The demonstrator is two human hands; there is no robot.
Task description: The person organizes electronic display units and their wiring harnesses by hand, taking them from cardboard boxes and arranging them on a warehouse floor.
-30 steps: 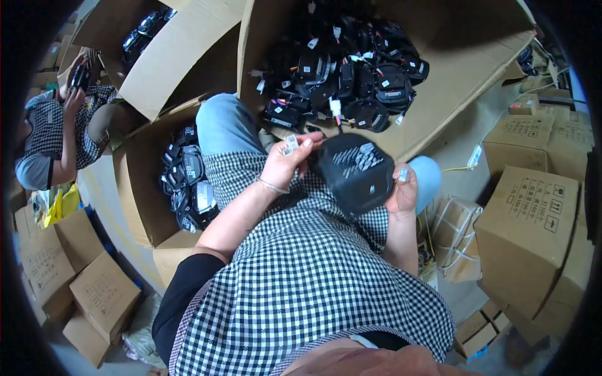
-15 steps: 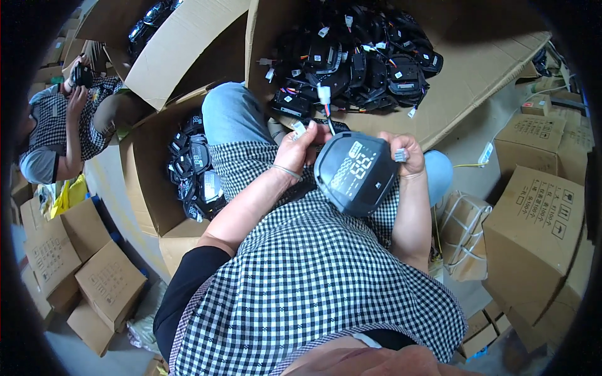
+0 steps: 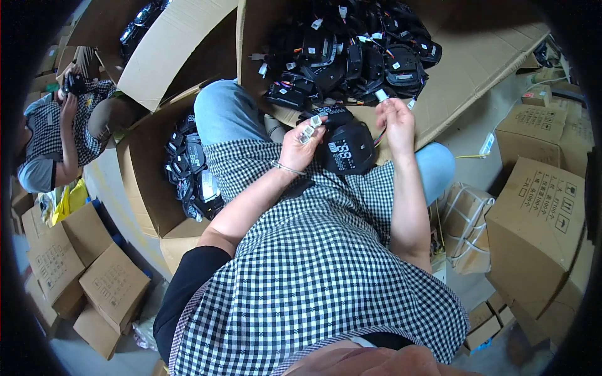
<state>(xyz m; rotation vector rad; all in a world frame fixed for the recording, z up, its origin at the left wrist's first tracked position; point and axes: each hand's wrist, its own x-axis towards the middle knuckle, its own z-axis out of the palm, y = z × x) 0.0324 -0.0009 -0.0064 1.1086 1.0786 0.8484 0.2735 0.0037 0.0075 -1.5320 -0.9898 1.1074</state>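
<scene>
A black digital display unit (image 3: pixel 348 150) rests across my lap with its screen up. Coloured wires (image 3: pixel 380 136) come out of its right side toward my right hand (image 3: pixel 397 125), whose fingertips pinch a white plug connector (image 3: pixel 381 95). My left hand (image 3: pixel 298 149) is closed around small white connector pieces (image 3: pixel 306 134), beside the unit's left edge. Part of the left fingers is hidden behind these pieces. A second black display unit (image 3: pixel 333 113) shows just beyond the first one, partly covered.
Ahead, a large cardboard box (image 3: pixel 464 81) holds a heap of black units (image 3: pixel 342 56) with wires. At left, another box (image 3: pixel 135 182) contains more display units (image 3: pixel 195 156). Closed cartons (image 3: pixel 533 219) stand at right, others (image 3: pixel 113 282) at left. A co-worker (image 3: pixel 63 125) sits far left.
The display unit has turned and dropped from between my hands onto my lap. My right hand has let go of its edge and moved up, away from it, to the plug.
</scene>
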